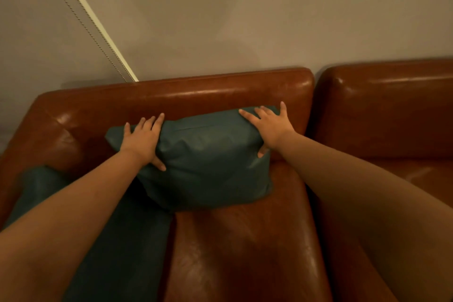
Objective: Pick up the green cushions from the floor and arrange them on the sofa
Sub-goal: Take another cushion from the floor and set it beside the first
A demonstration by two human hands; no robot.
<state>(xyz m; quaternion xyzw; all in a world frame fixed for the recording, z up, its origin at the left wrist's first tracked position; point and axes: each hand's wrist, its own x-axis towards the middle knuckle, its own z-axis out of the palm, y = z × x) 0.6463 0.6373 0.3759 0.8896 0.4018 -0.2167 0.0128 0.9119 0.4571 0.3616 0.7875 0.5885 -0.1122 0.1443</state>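
Forearms [73, 216] near; 2 hands [141, 141] [270, 127] grip cushion [210, 154] top corners.

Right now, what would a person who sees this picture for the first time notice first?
A left hand and a right hand hold a green cushion by its upper corners against the back of a brown leather sofa, mid-view. A second green cushion lies on the seat at lower left, partly under the left arm.
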